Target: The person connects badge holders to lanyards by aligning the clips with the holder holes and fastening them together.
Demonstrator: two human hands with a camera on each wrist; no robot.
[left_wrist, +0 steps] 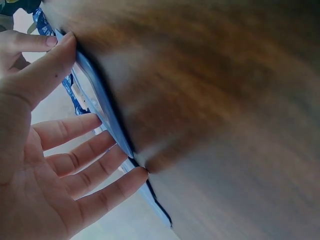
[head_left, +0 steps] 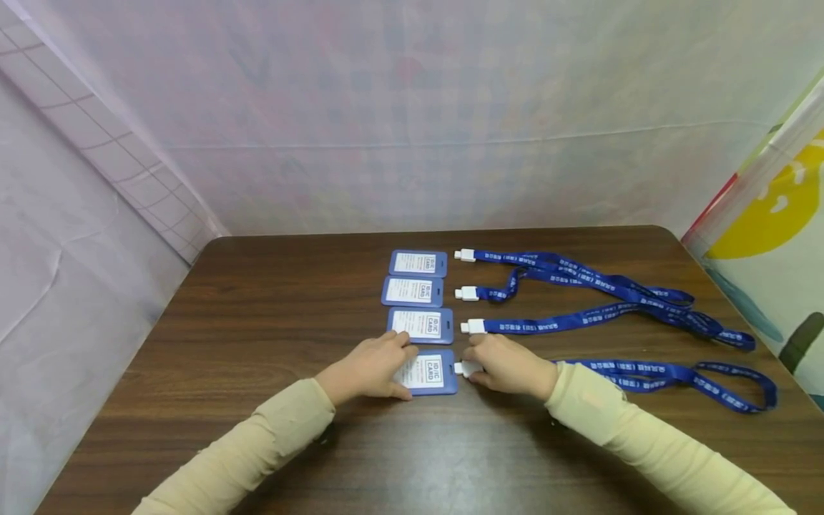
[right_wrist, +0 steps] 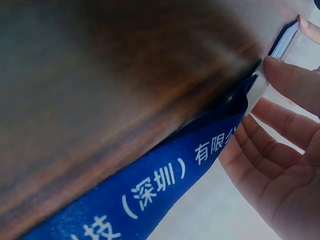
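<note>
Four-sided blue badge holders lie in a column in the head view. My left hand (head_left: 376, 366) rests over the left end of the nearest badge holder (head_left: 440, 372). In the left wrist view its thumb (left_wrist: 52, 62) touches one edge, and its fairly straight fingers reach the opposite side. My right hand (head_left: 508, 365) pinches the white clip (right_wrist: 257, 90) of the nearest blue lanyard (head_left: 676, 373) between thumb and fingers. That clip's tip points at the slotted end of the nearest holder, a small gap apart. The lanyard's strap trails off to the right, partly hidden by the right forearm.
Behind the nearest holder lie three more badge holders (head_left: 421, 324), each facing a white lanyard clip (head_left: 473, 327) on its right. Their blue straps (head_left: 579, 315) cross each other towards the right edge of the brown table (head_left: 257, 307). A pale curtain (head_left: 412, 129) hangs behind.
</note>
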